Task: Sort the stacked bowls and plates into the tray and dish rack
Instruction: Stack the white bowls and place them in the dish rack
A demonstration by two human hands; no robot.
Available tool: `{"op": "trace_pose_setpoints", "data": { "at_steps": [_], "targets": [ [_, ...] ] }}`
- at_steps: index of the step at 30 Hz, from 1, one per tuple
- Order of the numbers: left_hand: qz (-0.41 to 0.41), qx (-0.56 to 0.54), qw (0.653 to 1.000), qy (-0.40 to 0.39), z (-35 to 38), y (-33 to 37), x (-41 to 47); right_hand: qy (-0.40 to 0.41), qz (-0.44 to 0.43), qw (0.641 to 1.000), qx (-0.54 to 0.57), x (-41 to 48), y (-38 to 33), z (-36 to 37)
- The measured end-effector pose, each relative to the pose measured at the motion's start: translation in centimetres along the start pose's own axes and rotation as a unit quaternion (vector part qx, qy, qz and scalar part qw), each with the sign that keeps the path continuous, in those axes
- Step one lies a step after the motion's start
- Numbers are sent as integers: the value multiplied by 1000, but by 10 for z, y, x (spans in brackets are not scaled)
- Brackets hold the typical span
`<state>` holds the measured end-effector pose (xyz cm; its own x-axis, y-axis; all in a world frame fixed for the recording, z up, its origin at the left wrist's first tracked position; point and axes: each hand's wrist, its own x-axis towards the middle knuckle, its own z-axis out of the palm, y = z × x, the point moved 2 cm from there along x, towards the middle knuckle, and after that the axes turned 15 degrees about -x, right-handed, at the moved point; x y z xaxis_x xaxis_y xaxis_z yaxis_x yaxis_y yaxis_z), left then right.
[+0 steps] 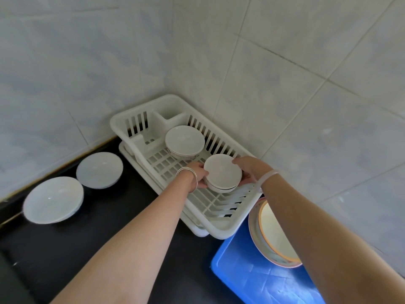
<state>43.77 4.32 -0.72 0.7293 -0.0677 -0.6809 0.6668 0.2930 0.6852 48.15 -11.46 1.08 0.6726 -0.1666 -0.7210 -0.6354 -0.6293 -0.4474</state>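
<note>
Between the fingers: bowl stack [222,172] sat low in the dish rack [122,126]; contact with its grid was unclear.
Left hand [197,175]: curled round the stack's side.
Right hand [249,170]: gripped likewise, fingertips hidden.
Nearer than the fingers: blue tray [241,270], its plates [271,233] half covered by the forearm.

Left hand [198,172]: bare; at its wrist several thin silver-coloured bangles [186,172], round, stacked close.
Right hand [249,170]: bare; at its wrist one pale whitish band [268,175], smooth, broader than a single bangle.
Both forearms bare to frame edge.
</note>
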Motion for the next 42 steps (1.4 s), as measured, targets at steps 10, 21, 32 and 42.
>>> {"op": "trace_pose_setpoints", "data": {
  "at_steps": [10, 21, 32, 42],
  "targets": [
    [42, 65, 997, 7, -2, 0, 1, 63, -23, 997, -47, -8, 5, -1],
    [171, 65, 982, 43, -54, 11, -53, 130, -185, 972, -68, -82, -8, 31],
    [278, 61, 915, 287, -195, -37, -139, -19, -243, 966, -81, -126, -51, 189],
    [223, 79, 841, 487, -299, -72, -134, 0, -253, 939, -233, -82, -95, 280]
  ]
}}
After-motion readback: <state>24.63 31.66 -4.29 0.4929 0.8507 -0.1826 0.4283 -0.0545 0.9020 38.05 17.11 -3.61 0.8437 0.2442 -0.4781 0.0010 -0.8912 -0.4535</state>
